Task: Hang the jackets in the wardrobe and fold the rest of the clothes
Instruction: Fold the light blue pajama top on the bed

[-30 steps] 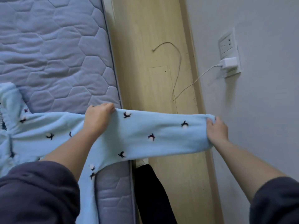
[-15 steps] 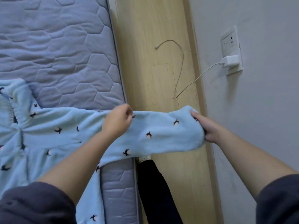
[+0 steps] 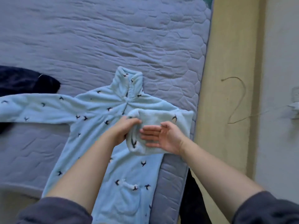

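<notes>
Fleece robe (image 3: 129, 172) sleeve (image 3: 155, 117) folded by mattress (image 3: 186, 75) edge; left hand (image 3: 126, 130) grips it, right hand (image 3: 165, 136) presses flat

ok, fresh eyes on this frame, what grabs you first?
The light blue fleece zip-neck top with dark bird prints dominates, spread on the grey-blue quilted mattress mid-frame. One sleeve lies folded across its chest, where the left hand grips the cuff end and the right hand presses flat on it. A dark navy garment lies on the mattress at the far left.
</notes>
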The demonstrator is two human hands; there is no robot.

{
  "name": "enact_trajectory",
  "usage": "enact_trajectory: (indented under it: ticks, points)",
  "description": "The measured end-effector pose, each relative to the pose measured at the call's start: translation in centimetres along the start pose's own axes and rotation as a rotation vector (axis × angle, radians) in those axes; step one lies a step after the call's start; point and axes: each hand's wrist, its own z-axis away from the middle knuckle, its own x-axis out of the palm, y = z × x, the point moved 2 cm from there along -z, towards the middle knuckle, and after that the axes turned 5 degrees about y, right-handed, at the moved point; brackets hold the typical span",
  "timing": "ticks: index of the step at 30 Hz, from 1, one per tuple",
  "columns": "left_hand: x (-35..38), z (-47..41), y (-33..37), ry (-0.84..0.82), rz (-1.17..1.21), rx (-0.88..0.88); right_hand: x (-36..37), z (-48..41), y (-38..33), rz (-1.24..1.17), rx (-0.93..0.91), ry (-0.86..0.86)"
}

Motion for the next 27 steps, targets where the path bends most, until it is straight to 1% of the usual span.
enact_trajectory:
  ticks: [1,3,5,7,8,9,10,11,12,14,16,17,19,21,23,25,27]
  points:
    - [-3.5,0.7,-1.8,0.06,0.056,-0.015,1.9,-1.4,1.5,0.017,0.0,0.049]
    - [-10.3,2.0,-6.2,0.163,0.102,-0.05,4.4,-4.0,4.5,0.084,-0.023,0.219]
    - [-16.4,2.8,-11.7,0.297,0.12,-0.117,5.6,-6.6,7.6,0.176,-0.054,0.384]
    - [-21.3,3.0,-17.8,0.456,0.12,-0.216,5.6,-8.7,10.4,0.277,-0.036,0.495]
    - [-22.8,3.0,-20.8,0.513,0.063,-0.276,5.4,-9.5,11.5,0.338,-0.019,0.548]
    - [-23.8,3.0,-23.4,0.543,-0.062,-0.351,4.8,-10.0,12.4,0.404,-0.017,0.608]
    - [-24.1,3.2,-25.7,0.541,-0.221,-0.419,4.1,-10.3,12.9,0.478,-0.037,0.668]
    - [-23.9,3.1,-27.4,0.525,-0.366,-0.448,3.2,-10.4,13.2,0.565,-0.071,0.72]
    - [-23.1,2.9,-28.7,0.514,-0.46,-0.434,2.3,-10.5,13.1,0.676,-0.103,0.755]
    - [-20.5,1.8,-29.8,0.526,-0.538,-0.303,0.4,-10.5,12.0,0.97,-0.153,0.789]
    - [-17.0,0.4,-29.4,0.574,-0.561,-0.119,-1.2,-10.6,9.8,1.259,-0.2,0.806]
    - [-15.1,-0.3,-28.8,0.585,-0.556,-0.049,-1.8,-10.7,8.5,1.368,-0.223,0.812]
    - [-11.3,-1.6,-27.2,0.559,-0.532,0.019,-2.7,-11.1,5.6,1.525,-0.253,0.806]
    - [-7.9,-3.2,-25.6,0.514,-0.494,0.044,-3.2,-11.6,2.8,1.715,-0.276,0.769]
    - [-4.8,-4.7,-24.0,0.515,-0.528,0.16,-3.6,-12.2,0.3,1.987,-0.347,0.711]
    - [-2.0,-6.3,-22.8,0.554,-0.676,0.307,-3.9,-12.9,-1.3,2.235,-0.447,0.596]
    - [0.5,-8.1,-22.1,0.532,-0.829,0.347,-4.7,-13.7,-1.8,2.388,-0.445,0.494]
